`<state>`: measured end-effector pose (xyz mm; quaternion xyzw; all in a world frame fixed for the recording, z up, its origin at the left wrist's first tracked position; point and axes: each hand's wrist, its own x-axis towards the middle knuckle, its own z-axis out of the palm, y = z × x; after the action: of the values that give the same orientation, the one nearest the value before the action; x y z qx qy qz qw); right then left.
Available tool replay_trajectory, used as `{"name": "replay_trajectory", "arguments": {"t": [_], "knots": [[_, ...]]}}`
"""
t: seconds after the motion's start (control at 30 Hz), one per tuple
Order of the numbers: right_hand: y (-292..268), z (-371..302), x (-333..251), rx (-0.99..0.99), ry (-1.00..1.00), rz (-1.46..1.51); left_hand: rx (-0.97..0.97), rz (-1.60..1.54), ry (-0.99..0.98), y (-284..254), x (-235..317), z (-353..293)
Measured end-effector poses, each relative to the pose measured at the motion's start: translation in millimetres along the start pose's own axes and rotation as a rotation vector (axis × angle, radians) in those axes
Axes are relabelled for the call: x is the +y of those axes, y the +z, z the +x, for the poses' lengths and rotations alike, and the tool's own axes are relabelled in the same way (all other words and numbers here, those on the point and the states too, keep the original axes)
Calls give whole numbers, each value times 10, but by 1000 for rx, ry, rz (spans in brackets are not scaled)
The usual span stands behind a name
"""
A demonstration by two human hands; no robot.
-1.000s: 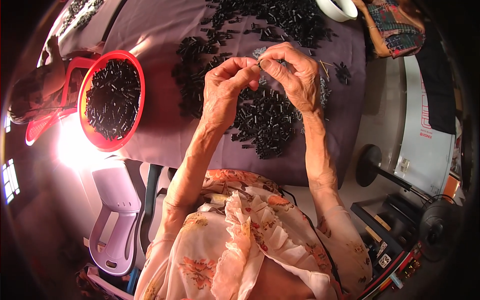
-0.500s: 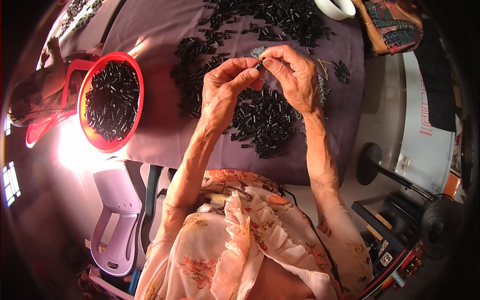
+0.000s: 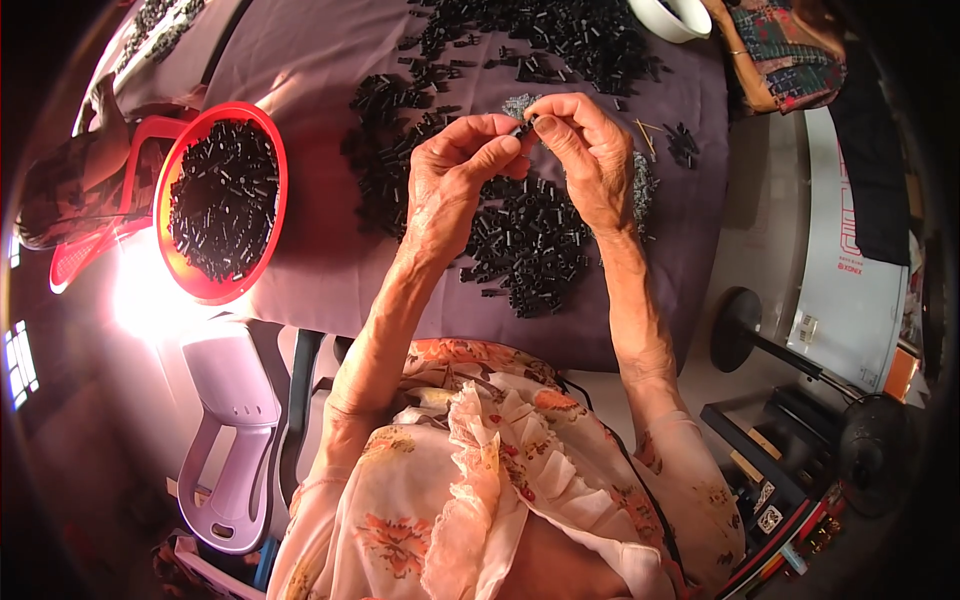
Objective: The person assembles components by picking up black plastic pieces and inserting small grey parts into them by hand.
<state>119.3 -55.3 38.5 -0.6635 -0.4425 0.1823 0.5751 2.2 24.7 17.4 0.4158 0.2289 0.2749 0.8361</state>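
A small black plastic part point(image 3: 523, 128) is pinched between the fingertips of both my hands, held above the cloth-covered table. My left hand point(image 3: 455, 165) grips it from the left with thumb and forefinger. From the other side, the thumb and forefinger of my right hand point(image 3: 590, 155) close on it too; fingers cover most of it. Below my hands lies a pile of short black tubular parts point(image 3: 528, 250). Small grey pieces point(image 3: 520, 103) show just beyond my fingertips, and more grey pieces point(image 3: 643, 190) lie beside my right wrist.
More black parts point(image 3: 560, 45) spread over the far side of the purple tablecloth point(image 3: 320, 270). A red basket point(image 3: 270, 270) full of black parts stands at left, by a lilac chair point(image 3: 230, 390). Another person's arm point(image 3: 750, 75) and a white bowl point(image 3: 672, 20) are at far right.
My right hand has shifted very slightly right, with its fingertips a little farther from the left ones. Both hands stay pinched at the small black part.
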Motion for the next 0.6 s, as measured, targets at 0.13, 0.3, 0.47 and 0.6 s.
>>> {"name": "replay_trajectory", "arguments": {"t": [0.13,0.3,0.47,0.6], "knots": [[23,-8,46,17,27,119,-7,19,11,10,0,5],[49,-25,47,42,44,108,5,29,0,11,8,0],[79,-38,81,67,38,142,-7,18,8,1,-4,6],[88,-50,132,92,23,134,-9,65,26,9,1,-3]]}}
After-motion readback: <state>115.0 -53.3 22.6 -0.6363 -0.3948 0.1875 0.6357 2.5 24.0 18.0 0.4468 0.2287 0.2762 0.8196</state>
